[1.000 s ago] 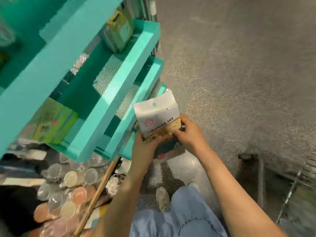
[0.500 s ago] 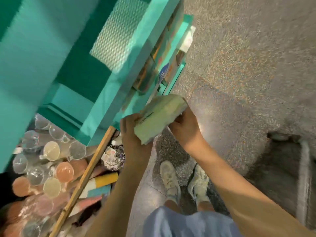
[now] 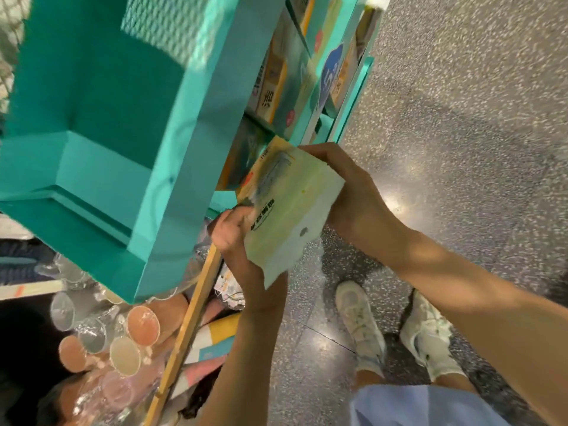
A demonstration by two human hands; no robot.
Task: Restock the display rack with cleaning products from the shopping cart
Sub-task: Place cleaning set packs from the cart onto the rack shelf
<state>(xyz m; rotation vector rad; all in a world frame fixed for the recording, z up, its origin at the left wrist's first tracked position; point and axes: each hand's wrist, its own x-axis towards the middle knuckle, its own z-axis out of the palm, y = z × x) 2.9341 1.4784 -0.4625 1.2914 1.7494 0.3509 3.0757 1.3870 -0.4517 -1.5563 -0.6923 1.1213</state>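
Note:
I hold a pale yellow and white packet of cleaning product [image 3: 285, 207] in both hands, at the front edge of a lower shelf of the teal display rack [image 3: 184, 142]. My left hand [image 3: 236, 241] grips its near left corner. My right hand [image 3: 347, 192] grips its right side. The packet's far end points into the shelf, next to the boxed products [image 3: 276, 84] standing there. The shopping cart is out of view.
A low display of wrapped cups [image 3: 123, 339] with a wooden edge [image 3: 187, 327] sits under the rack at the left. My shoes [image 3: 362, 321] stand on speckled grey floor [image 3: 461, 118] to the right.
The view has dropped toward the lower shelves. The packet has tipped from upright to flat and moved in toward the lower shelf, both hands staying on it.

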